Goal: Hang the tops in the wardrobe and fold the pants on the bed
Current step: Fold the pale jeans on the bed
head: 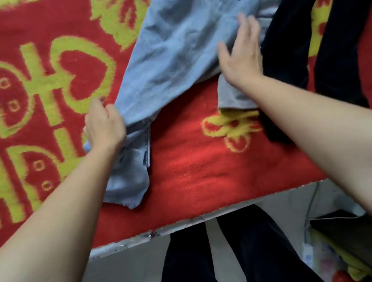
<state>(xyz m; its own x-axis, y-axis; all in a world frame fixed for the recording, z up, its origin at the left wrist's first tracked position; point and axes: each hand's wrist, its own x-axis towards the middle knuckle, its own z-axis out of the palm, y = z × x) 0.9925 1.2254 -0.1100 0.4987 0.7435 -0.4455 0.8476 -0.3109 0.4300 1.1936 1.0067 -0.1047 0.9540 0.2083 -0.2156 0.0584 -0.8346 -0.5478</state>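
Head view: left hand [104, 127] seemingly pinches jeans [176, 44] leg; right hand [242, 57] fingers spread, over jeans.

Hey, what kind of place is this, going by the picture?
Most likely a bedroom at home. A red blanket with yellow-green patterns covers what looks like a bed, light blue jeans and dark pants lie spread on it, and the left hand grips a jeans leg.

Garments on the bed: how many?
3: light blue jeans centre, left hand gripping one leg; grey garment partly under them; dark garment at right. More may be hidden.
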